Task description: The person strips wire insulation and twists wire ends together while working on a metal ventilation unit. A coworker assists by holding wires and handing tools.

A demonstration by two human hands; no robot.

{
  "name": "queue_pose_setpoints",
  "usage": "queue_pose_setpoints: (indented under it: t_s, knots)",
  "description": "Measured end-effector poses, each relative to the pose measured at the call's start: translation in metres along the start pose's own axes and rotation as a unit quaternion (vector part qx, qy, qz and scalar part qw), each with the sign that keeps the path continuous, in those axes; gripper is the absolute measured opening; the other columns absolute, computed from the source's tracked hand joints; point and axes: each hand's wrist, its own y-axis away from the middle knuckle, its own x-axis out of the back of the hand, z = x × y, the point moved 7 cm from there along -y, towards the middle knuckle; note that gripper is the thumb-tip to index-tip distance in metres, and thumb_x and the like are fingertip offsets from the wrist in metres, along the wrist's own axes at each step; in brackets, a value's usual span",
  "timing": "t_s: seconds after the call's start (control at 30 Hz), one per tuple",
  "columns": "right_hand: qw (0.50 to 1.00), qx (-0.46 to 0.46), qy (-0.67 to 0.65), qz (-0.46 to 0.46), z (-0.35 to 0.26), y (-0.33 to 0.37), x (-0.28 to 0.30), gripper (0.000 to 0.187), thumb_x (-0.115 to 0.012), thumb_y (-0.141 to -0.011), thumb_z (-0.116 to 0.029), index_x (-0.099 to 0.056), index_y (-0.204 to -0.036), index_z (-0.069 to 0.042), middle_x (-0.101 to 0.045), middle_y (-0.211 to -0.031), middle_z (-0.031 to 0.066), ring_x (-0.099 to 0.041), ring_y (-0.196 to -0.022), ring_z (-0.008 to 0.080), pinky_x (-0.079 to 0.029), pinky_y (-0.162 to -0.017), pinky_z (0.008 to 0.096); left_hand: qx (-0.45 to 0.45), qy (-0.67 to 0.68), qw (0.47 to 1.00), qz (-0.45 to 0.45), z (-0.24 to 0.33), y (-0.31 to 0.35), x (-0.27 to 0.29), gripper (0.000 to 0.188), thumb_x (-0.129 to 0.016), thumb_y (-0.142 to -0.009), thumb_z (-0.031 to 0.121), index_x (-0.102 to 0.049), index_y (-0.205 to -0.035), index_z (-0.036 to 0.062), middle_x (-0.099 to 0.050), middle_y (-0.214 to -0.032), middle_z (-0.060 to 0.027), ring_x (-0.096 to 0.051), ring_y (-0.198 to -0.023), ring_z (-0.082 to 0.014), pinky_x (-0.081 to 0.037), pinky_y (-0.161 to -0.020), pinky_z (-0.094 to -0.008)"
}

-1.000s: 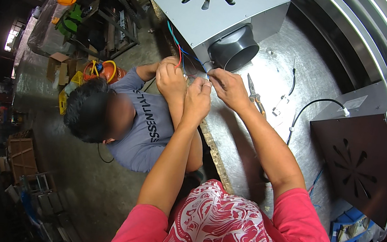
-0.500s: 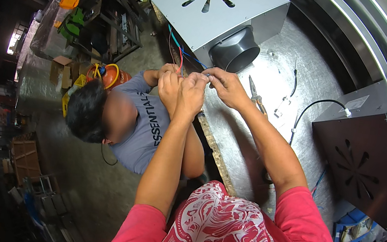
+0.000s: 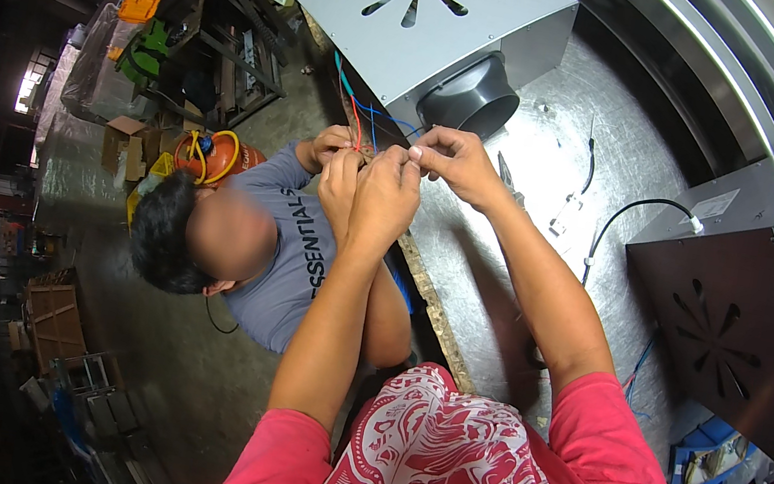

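Note:
My left hand (image 3: 387, 193) and my right hand (image 3: 457, 167) meet fingertip to fingertip at the bench's left edge, both pinching blue wire (image 3: 387, 116). What lies between the fingertips is mostly hidden. Alongside runs a red wire (image 3: 356, 123), and both colours come out of a green sleeve (image 3: 344, 74) by the grey metal box (image 3: 533, 22). A co-worker's hand (image 3: 330, 144) is close to the red wire, and the other (image 3: 339, 189) sits against my left hand. Pliers (image 3: 505, 172) lie on the bench, partly covered by my right forearm.
A dark round duct collar (image 3: 470, 103) juts from the box's near side. At right stands a second metal box (image 3: 721, 305) with a black cable (image 3: 613, 222) looping onto the metal bench (image 3: 519, 304). The co-worker (image 3: 275, 245) crouches at left, near an orange tank (image 3: 242, 163).
Both my hands have shifted slightly, my right hand a little upward. My right forearm now covers the pliers' handles. The co-worker's head and hands have moved slightly.

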Motion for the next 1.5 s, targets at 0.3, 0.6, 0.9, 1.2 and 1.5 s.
queue_pose_setpoints:
  t_s: [0.3,0.6,0.9,1.2,1.5]
  knots:
    - [0.991,-0.078,-0.102,-0.035,0.016,-0.002,0.008,0.024,-0.068,-0.1,-0.018,-0.067,-0.114,0.002,-0.071,-0.099,0.0073,-0.069,-0.085,0.0133,-0.059,-0.075,0.0282,0.024,0.088,0.992,-0.088,0.003,-0.004,-0.01,0.021,-0.058,-0.098,0.016,-0.068,-0.096,-0.0023,-0.071,-0.093,-0.0247,-0.066,-0.094,-0.0427,-0.049,-0.086,-0.0513]
    - [0.985,-0.063,-0.148,-0.068,0.016,-0.004,0.009,0.028,-0.07,-0.098,-0.016,-0.066,-0.117,0.005,-0.073,-0.102,0.0125,-0.072,-0.089,0.0167,-0.061,-0.08,0.03,-0.027,0.059,0.997,-0.029,0.012,-0.005,0.008,0.018,-0.059,-0.097,0.014,-0.068,-0.096,-0.002,-0.07,-0.095,-0.026,-0.066,-0.09,-0.0443,-0.049,-0.084,-0.0521]
    - [0.987,-0.123,-0.098,-0.031,0.015,-0.004,0.009,0.022,-0.078,-0.093,-0.02,-0.068,-0.099,-0.002,-0.069,-0.087,0.0045,-0.065,-0.07,0.0113,-0.056,-0.069,0.0239,-0.128,-0.138,0.978,0.095,0.031,0.003,0.022,0.013,-0.071,-0.084,0.028,-0.076,-0.082,0.0163,-0.074,-0.081,-0.0037,-0.064,-0.078,-0.0279,-0.051,-0.07,-0.041]
    - [0.977,-0.125,-0.162,-0.068,0.016,-0.002,0.009,0.021,-0.076,-0.093,-0.012,-0.067,-0.108,0.0,-0.069,-0.091,0.0048,-0.067,-0.079,0.0131,-0.057,-0.075,0.0254,-0.053,-0.016,0.998,-0.022,0.014,0.0,0.006,0.015,-0.061,-0.096,0.017,-0.065,-0.094,0.0033,-0.07,-0.092,-0.0208,-0.066,-0.087,-0.0417,-0.051,-0.079,-0.0508]
    - [0.994,-0.041,-0.098,-0.018,0.013,-0.008,0.005,0.02,-0.069,-0.094,-0.007,-0.066,-0.111,0.003,-0.069,-0.089,0.0066,-0.065,-0.079,0.0126,-0.055,-0.075,0.0275,-0.05,-0.112,0.992,0.009,0.002,-0.008,0.005,0.019,-0.064,-0.094,0.033,-0.072,-0.094,0.015,-0.074,-0.087,-0.0099,-0.069,-0.087,-0.0312,-0.052,-0.076,-0.0448]
